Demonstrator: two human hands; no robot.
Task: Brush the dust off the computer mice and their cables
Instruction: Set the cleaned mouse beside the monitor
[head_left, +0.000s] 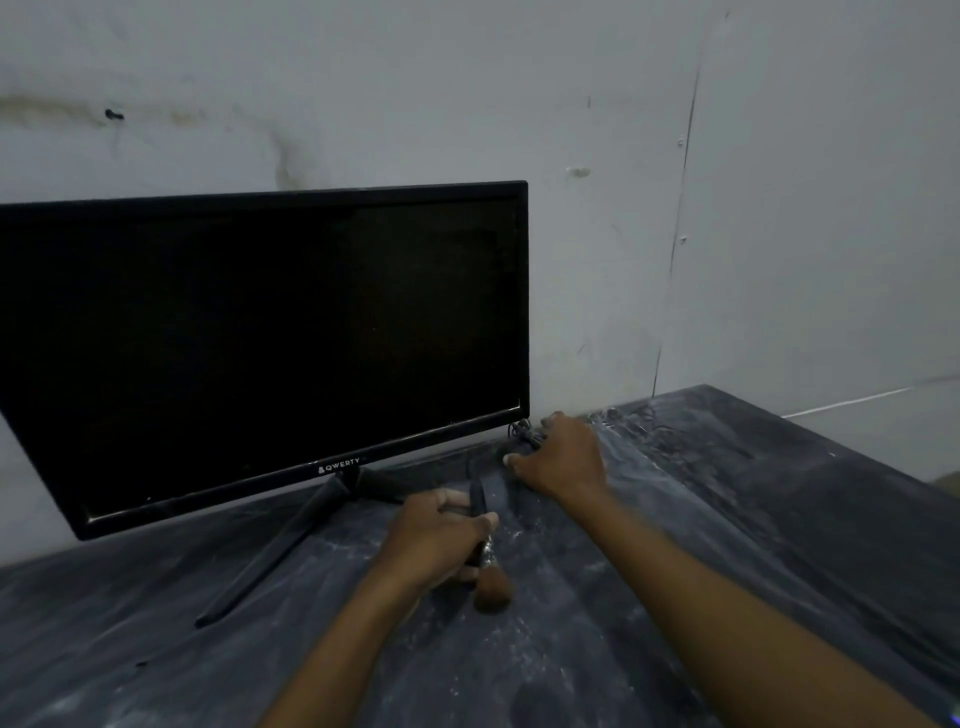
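Dusty dark table (727, 519), monitor (260, 338) behind. Right hand (563, 460) nearer, fingers curled on bundled cable (522, 430) ahead; left hand (436, 540) fisted round brush (485, 566), bristles pointing back.

It looked like a bare, dim back room or small repair workspace. A black flat-screen monitor marked QWERTY (260, 343) stood dark on its thin splayed legs on a dusty, dark grey bench (701, 519) streaked with white powder. Behind it ran a plain, stained whitish wall (467, 93) with a thin cable (680, 208) running down it.
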